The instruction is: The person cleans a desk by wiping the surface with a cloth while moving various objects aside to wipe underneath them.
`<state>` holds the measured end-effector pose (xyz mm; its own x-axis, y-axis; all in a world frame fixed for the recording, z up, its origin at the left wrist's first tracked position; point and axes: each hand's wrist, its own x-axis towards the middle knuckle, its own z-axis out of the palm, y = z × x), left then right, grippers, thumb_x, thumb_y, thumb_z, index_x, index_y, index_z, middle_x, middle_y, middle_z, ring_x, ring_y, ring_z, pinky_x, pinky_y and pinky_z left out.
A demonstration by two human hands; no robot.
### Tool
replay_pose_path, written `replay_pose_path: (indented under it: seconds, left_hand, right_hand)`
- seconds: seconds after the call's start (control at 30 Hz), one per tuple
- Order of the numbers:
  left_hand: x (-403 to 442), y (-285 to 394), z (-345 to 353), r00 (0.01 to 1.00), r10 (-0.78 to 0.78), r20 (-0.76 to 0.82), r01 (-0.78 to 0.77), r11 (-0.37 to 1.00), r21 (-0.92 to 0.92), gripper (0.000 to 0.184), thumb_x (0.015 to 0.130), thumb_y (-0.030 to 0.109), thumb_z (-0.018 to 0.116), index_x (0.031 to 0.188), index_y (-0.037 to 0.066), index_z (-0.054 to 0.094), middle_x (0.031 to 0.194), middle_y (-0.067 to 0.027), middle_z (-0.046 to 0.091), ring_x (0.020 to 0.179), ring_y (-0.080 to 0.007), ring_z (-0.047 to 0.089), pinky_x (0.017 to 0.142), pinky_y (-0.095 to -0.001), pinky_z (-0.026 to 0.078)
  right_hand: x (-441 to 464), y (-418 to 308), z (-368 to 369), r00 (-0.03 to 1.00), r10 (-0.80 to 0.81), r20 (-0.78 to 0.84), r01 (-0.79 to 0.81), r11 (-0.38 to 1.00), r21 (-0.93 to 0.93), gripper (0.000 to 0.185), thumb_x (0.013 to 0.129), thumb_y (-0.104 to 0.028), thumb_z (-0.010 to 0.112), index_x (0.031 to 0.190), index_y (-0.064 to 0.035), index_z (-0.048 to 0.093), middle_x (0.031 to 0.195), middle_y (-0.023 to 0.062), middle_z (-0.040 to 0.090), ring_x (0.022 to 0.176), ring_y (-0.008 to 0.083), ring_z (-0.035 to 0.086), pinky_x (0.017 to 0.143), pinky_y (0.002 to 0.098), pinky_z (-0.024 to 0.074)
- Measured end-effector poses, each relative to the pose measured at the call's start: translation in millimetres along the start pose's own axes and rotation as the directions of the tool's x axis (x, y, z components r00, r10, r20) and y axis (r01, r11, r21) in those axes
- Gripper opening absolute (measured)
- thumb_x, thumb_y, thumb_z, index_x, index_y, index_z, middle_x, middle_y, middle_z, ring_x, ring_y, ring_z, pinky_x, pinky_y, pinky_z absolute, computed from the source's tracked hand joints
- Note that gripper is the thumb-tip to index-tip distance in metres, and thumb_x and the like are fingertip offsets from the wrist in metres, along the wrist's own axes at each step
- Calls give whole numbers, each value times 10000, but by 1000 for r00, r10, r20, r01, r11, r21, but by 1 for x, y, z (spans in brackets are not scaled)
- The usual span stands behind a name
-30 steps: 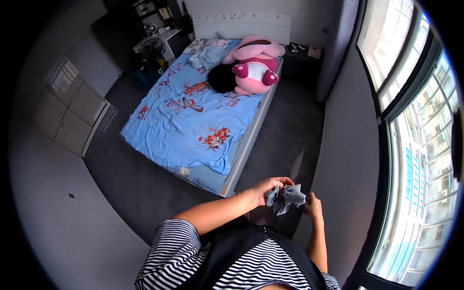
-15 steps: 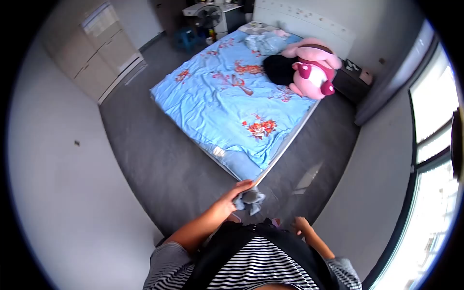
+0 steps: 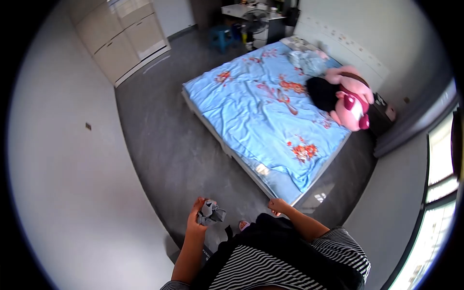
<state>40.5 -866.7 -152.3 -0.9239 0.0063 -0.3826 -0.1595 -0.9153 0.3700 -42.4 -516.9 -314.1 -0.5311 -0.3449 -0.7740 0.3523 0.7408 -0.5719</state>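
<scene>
A crumpled grey cloth is gripped in my left hand, at the lower middle of the view above the floor. My right hand is near the foot corner of the bed, its fingers curled in. Whether anything small is inside those fingers I cannot make out. The two hands are well apart.
A bed with a blue floral sheet fills the centre, bearing a pink plush toy and a black cushion. Beyond are a blue stool, a fan and a desk. A cabinet stands left; windows are right.
The view has swung left, so the bed appears further right. My hands have moved apart; the grey cloth, earlier between both, has gone left with my left hand.
</scene>
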Motion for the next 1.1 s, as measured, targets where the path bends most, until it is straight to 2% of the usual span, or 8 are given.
replay_pose_path:
  seconds: [0.2, 0.27, 0.53, 0.6, 0.83, 0.9, 1.0, 1.1]
  left_hand:
    - [27, 52, -35, 981, 195, -6, -195, 980, -26, 154, 959, 256, 588, 968, 104, 608, 982, -138, 658, 961, -305, 643, 814, -486, 548]
    - [45, 77, -30, 979, 180, -93, -185, 981, -51, 100, 871, 116, 638, 919, 86, 556, 967, -114, 638, 983, -292, 639, 895, -434, 523]
    - [158, 212, 8, 950, 281, -134, -292, 953, -77, 153, 887, 100, 541, 1033, 65, 572, 1082, -155, 641, 1059, -324, 623, 958, -468, 501]
    - [194, 251, 19, 952, 285, -113, -293, 954, -59, 188, 886, 97, 527, 1066, 59, 569, 1108, -163, 639, 1075, -328, 619, 965, -472, 500]
    - [283, 345, 58, 912, 375, -168, -392, 916, -82, 259, 928, 140, 464, 1154, 54, 558, 1189, -134, 607, 1112, -287, 603, 983, -428, 500]
    - [312, 369, 48, 934, 343, -105, -353, 931, -96, 287, 976, 213, 431, 1180, 56, 557, 1185, -121, 608, 1116, -269, 598, 987, -414, 490]
    - [361, 399, 29, 952, 306, -9, -304, 943, -136, 318, 997, 273, 430, 1199, 58, 548, 1175, -107, 605, 1105, -269, 597, 975, -400, 486]
    - [424, 416, 18, 927, 374, -24, -369, 900, -234, 362, 1013, 326, 388, 1259, 95, 521, 1242, -102, 556, 1167, -255, 553, 979, -415, 472]
  right_hand:
    - [75, -76, -12, 995, 26, 93, -21, 998, -58, 236, 859, -199, 571, 803, 24, 625, 702, 111, 670, 585, 230, 691, 502, 362, 586]
    - [104, -113, -17, 996, -9, 85, 13, 999, -49, 222, 870, -190, 583, 833, 25, 622, 705, 114, 663, 592, 228, 692, 490, 359, 581]
    - [205, -373, -34, 891, -383, 245, 396, 918, 0, 175, 939, -175, 588, 993, -10, 602, 748, 80, 642, 598, 183, 658, 502, 298, 543]
    - [215, -453, -34, 811, -535, 236, 456, 831, 318, 197, 970, -152, 545, 1114, -20, 572, 901, 68, 657, 787, 149, 662, 638, 276, 546]
    - [214, -649, -47, 493, -868, 55, 722, 443, 531, 384, 962, -272, 585, 1268, -46, 526, 1224, 103, 573, 1128, 202, 558, 957, 319, 434]
    - [231, -678, -43, 212, -973, -89, 940, 178, 291, 455, 913, -327, 621, 1269, -60, 527, 1285, 142, 528, 1197, 295, 506, 1034, 408, 371]
    - [262, -712, -30, 65, -992, -106, 997, 70, -44, 532, 848, -373, 657, 1275, -82, 533, 1322, 165, 498, 1224, 365, 460, 1053, 486, 329]
    - [292, -749, -24, 66, -989, -136, 962, 99, -255, 562, 815, -383, 680, 1277, -96, 537, 1341, 159, 479, 1231, 373, 439, 1048, 535, 306]
